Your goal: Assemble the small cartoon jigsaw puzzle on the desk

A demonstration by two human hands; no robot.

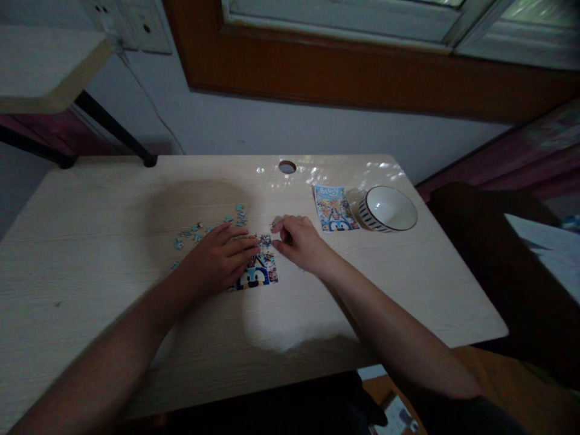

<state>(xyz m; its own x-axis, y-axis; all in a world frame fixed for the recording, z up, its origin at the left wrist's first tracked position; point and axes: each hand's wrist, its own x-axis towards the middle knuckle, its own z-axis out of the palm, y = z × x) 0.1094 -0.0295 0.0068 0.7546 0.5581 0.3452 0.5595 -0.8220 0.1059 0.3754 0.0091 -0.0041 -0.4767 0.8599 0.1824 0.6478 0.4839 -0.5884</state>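
Observation:
A partly assembled jigsaw puzzle (254, 277) with a blue cartoon dog face lies on the table. My left hand (222, 257) rests flat across its upper left part, fingers stretched out and hiding some of it. At the puzzle's upper right edge is my right hand (301, 241), its fingers curled in a pinch. A small puzzle piece (272, 225) shows at the right index fingertip; its picture is too small to make out. Loose puzzle pieces (240, 214) lie scattered beyond and to the left of my left hand.
A printed picture sheet (335, 208) lies right of my hands, beside a white bowl (390, 208) with a dark rim and striped outside. The wooden table (113, 211) has a round cable hole (287, 167) near the wall. A raised shelf (49, 66) stands at far left.

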